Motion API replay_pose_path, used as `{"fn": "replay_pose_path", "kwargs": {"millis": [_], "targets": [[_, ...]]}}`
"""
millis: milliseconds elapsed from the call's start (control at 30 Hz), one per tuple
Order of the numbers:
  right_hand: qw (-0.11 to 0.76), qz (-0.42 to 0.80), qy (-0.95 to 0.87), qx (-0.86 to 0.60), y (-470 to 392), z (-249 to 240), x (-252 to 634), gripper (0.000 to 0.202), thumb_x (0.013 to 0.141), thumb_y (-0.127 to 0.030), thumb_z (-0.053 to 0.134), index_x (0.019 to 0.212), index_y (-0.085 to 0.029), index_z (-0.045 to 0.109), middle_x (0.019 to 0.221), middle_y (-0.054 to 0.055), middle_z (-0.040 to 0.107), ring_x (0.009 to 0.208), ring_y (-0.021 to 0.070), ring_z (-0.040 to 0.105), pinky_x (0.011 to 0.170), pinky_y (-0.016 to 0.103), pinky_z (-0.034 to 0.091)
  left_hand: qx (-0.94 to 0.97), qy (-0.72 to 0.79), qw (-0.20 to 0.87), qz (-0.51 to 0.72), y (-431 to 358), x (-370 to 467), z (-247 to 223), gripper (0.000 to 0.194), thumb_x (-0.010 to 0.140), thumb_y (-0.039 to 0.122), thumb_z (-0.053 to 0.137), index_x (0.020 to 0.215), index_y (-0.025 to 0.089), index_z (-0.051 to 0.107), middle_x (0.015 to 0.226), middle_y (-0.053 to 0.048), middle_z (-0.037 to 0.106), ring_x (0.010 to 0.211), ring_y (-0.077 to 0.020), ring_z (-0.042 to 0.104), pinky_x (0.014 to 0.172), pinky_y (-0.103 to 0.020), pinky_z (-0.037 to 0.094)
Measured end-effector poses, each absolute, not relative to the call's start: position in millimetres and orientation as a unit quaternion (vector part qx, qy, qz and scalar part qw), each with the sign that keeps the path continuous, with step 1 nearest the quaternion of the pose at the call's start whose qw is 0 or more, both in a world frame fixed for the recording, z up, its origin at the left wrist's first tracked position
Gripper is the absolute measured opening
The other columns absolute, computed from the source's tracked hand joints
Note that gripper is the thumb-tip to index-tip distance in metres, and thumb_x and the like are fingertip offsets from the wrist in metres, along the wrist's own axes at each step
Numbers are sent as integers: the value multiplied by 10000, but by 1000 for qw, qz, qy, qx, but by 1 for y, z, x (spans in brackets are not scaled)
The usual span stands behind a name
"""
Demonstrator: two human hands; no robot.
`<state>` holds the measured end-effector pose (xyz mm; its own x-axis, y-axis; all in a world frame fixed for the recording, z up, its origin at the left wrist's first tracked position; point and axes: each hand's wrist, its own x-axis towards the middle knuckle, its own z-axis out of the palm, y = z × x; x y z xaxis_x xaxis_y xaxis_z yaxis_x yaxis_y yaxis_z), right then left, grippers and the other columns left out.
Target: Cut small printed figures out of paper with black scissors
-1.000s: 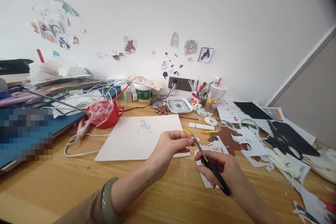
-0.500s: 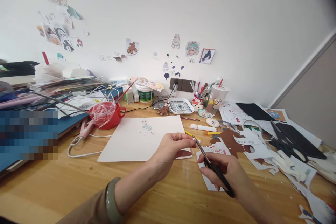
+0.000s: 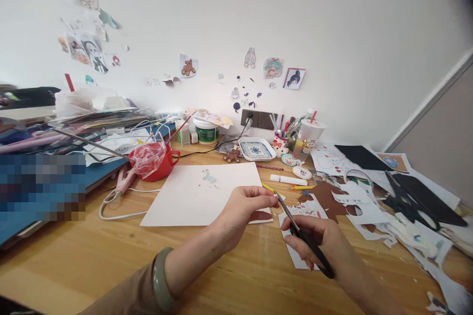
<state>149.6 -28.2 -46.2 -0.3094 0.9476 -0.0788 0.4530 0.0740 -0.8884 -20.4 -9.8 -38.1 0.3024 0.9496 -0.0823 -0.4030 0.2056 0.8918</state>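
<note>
My left hand [image 3: 248,206] is pinched at its fingertips around a tiny piece, mostly hidden, over the right edge of a large white sheet [image 3: 177,206]. Small pale blue-green cut pieces [image 3: 209,178] lie on that sheet. My right hand [image 3: 314,238] grips black-handled scissors [image 3: 312,246], whose blades point up and left and meet the left fingertips. Beneath the right hand is a white paper with reddish drawings [image 3: 295,251].
A red mug [image 3: 157,162] and a pink corded tool [image 3: 124,181] stand left. Behind are a patterned dish [image 3: 257,149], a pen cup [image 3: 281,143] and a drink cup [image 3: 310,133]. Brown and white scraps [image 3: 328,199] and larger black scissors [image 3: 410,202] lie right.
The whole view has shifted slightly, so the desk items appear a little further right. Both hands keep nearly the same pose, with the scissors still at the left fingertips.
</note>
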Motion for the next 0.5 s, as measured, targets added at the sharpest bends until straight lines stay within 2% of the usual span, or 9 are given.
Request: {"fn": "replay_pose_path", "kwargs": {"millis": [500], "targets": [[264, 447, -677, -522, -27, -47, 150, 127, 687, -293, 572, 752, -184, 559, 412, -84, 386, 340, 58, 352, 351, 160, 350, 408, 342, 696, 481, -9, -21, -38, 151, 600, 248, 688, 668, 136, 613, 730, -29, 597, 720, -113, 524, 645, -230, 420]]}}
